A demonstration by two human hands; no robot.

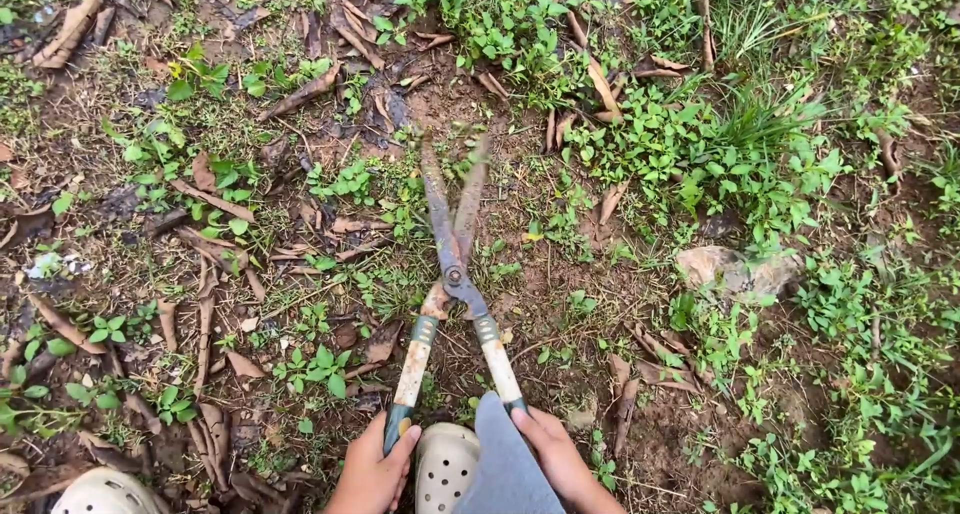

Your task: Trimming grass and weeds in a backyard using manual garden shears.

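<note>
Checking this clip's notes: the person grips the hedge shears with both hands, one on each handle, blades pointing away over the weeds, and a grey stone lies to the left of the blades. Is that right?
Not quite. The head view shows the grey stone to the right of the hedge shears, not the left. The rest holds: the left hand and right hand each grip a handle, blades pointing away over the weeds.

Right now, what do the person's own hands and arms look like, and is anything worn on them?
The left hand and the right hand are bare: no gloves, rings, watch or bracelet show. No sleeve reaches the wrists or the short stretch of forearm in view. Fingernails are short and plain. The upper arms lie outside the picture.
</note>
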